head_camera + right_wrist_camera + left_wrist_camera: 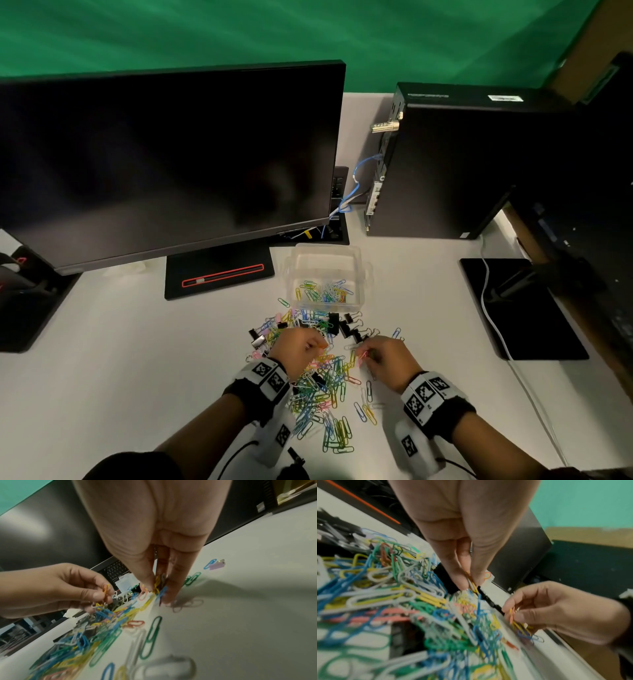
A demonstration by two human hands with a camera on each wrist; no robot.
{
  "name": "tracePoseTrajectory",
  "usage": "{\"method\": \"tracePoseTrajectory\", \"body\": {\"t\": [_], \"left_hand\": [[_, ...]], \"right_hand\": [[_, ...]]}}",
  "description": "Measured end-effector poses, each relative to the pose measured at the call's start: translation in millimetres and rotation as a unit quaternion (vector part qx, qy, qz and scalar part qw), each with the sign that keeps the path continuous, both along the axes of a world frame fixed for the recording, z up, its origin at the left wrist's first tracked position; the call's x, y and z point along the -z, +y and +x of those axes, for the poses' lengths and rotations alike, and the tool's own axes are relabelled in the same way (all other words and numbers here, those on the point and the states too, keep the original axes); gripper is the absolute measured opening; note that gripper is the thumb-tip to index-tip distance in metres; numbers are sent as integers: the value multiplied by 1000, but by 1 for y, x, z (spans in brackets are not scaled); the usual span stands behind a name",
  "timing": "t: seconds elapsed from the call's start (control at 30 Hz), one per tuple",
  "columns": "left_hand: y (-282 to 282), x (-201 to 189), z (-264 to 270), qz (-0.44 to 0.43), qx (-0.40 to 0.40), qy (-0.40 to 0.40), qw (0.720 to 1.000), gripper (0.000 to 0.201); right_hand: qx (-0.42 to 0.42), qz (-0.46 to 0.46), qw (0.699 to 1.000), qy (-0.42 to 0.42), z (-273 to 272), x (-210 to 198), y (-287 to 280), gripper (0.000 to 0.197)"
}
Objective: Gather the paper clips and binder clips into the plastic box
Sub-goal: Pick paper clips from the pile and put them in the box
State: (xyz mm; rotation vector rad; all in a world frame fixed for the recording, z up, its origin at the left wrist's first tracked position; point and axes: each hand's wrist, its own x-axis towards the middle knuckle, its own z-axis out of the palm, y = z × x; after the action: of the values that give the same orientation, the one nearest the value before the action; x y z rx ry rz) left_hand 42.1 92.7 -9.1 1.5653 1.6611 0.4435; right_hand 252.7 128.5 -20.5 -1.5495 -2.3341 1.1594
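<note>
A: How are the clips being held at the moment?

B: A few coloured paper clips [471, 584] are pinched between thumb and fingertips of the left hand [301, 346], so that grip is closed on them. A small bunch is likewise clamped in the right hand [387, 356], seen from the right wrist view as yellow and blue clips caught between the fingertips [149, 584] just above the table [428, 308].

A: Why a fingertip pinch instead of a scoop?

B: It is judged that thin wire clips lying flat are more easily lifted a few at a time by pinching. Both hands are worked at once, presumably so that the heap is cleared faster.

A: Where is the heap relative to the hands?

B: The pile of paper clips [325, 394] is spread on the table directly under and between the two hands, trailing back toward the person. The black binder clips [342, 325] are lying just beyond the fingers, between the hands and the plastic box [327, 260].

A: And the box itself?

B: It is set open just behind the heap, in front of the monitor stand [219, 274], probably so that only a short carry is needed. Some paper clips are already lying inside it; most are not yet gathered, and no binder clip can be made out inside.
</note>
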Motion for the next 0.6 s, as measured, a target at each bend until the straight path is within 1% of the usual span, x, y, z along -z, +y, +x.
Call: {"method": "tracePoseTrajectory", "body": {"t": [0.07, 0.13, 0.2, 0.3, 0.43, 0.5, 0.6], "left_hand": [[6, -3, -6, -21, -43, -52, 998, 21], [14, -5, -12, -35, -77, -85, 993, 21], [23, -9, -18, -39, -107, -107, 988, 20], [39, -15, -26, -34, -142, -134, 980, 19], [64, -21, -31, -33, -183, -152, 971, 21], [75, -22, -32, -44, -197, -183, 962, 22], [88, -23, -31, -56, -213, -245, 944, 23]], "right_hand": [[9, -3, 1000, 11, -2, -3, 7, 21], [15, -3, 1000, 23, -5, -8, 17, 22], [24, -6, 999, 35, -8, -19, 29, 23], [40, 14, 998, 41, -18, -40, 53, 12], [98, 30, 992, 79, -36, -56, 84, 10], [126, 24, 987, 92, -43, -54, 97, 14], [153, 5, 983, 98, -55, -46, 110, 31]]}}
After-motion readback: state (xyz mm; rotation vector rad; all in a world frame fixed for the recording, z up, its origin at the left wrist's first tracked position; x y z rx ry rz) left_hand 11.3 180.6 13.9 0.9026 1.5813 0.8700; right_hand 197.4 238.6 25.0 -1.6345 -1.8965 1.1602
